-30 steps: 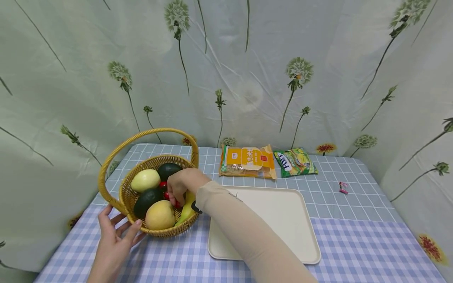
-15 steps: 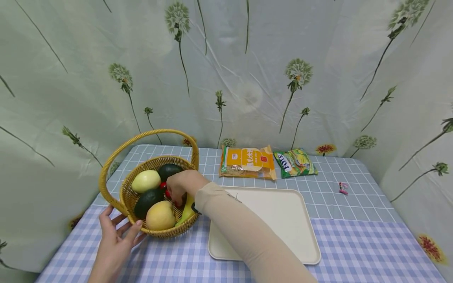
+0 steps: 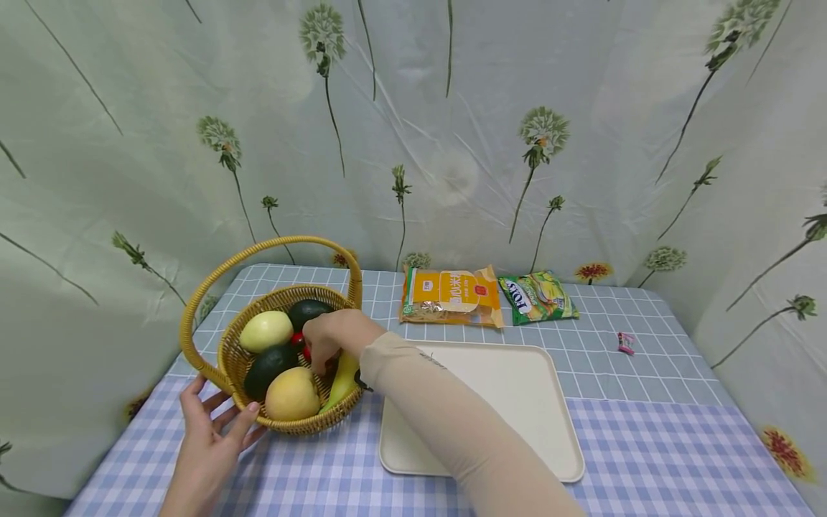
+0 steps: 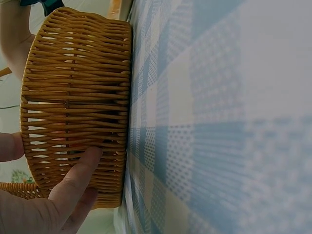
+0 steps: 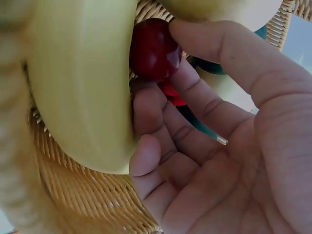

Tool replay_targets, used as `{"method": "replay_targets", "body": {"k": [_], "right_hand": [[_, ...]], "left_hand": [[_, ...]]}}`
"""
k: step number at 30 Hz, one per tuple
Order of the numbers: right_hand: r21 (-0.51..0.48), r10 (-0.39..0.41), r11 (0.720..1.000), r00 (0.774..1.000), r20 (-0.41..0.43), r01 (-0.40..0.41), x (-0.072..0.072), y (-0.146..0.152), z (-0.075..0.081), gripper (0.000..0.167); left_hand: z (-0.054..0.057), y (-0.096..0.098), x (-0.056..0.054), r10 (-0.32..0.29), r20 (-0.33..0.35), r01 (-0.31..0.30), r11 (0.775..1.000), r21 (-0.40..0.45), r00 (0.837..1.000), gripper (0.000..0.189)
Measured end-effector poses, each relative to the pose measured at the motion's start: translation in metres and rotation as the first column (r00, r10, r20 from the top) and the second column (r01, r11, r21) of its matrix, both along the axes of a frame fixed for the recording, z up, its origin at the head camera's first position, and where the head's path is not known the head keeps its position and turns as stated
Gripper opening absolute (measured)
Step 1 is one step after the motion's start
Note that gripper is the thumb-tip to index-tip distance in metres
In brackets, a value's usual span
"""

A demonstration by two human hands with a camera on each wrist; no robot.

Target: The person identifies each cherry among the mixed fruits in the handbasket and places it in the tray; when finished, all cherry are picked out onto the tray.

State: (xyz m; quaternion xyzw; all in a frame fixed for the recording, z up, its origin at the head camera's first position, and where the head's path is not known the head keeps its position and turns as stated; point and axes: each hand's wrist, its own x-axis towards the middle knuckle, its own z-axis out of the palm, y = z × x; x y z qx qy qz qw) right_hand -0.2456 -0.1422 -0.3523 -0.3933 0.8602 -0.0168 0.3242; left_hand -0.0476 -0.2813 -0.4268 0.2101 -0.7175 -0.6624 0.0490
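A woven basket (image 3: 300,425) with a tall hoop handle holds a banana (image 3: 344,377), a round yellow fruit (image 3: 292,395), a pale green fruit (image 3: 265,331), two dark green ones and small red fruits (image 3: 298,338). My left hand (image 3: 209,438) grips its near left side, thumb at the rim and fingers against the woven wall (image 4: 73,97). Inside the basket, my right hand (image 3: 332,336) pinches a shiny dark red cherry (image 5: 155,49) between thumb and fingers, right beside the banana. From the head view, that cherry is hidden under the hand.
A cream tray (image 3: 517,409) lies right of the basket, under the right forearm. Behind it are an orange noodle packet (image 3: 452,296) and a green snack bag (image 3: 538,296). A small pink wrapped sweet (image 3: 626,343) lies at the right. A flowered curtain stands behind the table.
The right hand's fingertips have shifted slightly within the basket, and the red fruit seen under them a second ago is now covered. My left hand and the basket stay put.
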Motion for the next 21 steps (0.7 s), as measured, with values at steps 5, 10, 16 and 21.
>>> {"method": "replay_targets", "body": {"k": [5, 10, 16, 21], "right_hand": [[-0.084, 0.011, 0.996, 1.0, 0.0, -0.011, 0.001, 0.008, 0.007, 0.018], [-0.157, 0.071, 0.985, 0.997, -0.025, -0.074, 0.001, 0.015, 0.014, 0.011], [-0.233, 0.129, 0.963, 0.991, -0.043, -0.135, -0.001, 0.025, 0.021, 0.01], [-0.297, 0.142, 0.943, 0.988, -0.053, -0.152, -0.002, 0.038, 0.026, 0.008]], "left_hand": [[0.0, 0.0, -0.001, -0.002, 0.011, 0.001, 1.0, 0.015, 1.0, 0.098], [0.001, -0.001, -0.001, -0.003, 0.023, 0.003, 1.0, 0.028, 1.0, 0.098], [0.001, 0.0, -0.002, -0.004, 0.027, 0.003, 1.0, 0.03, 1.0, 0.098], [0.002, 0.0, -0.001, -0.001, 0.027, 0.001, 1.0, 0.026, 1.0, 0.098]]}}
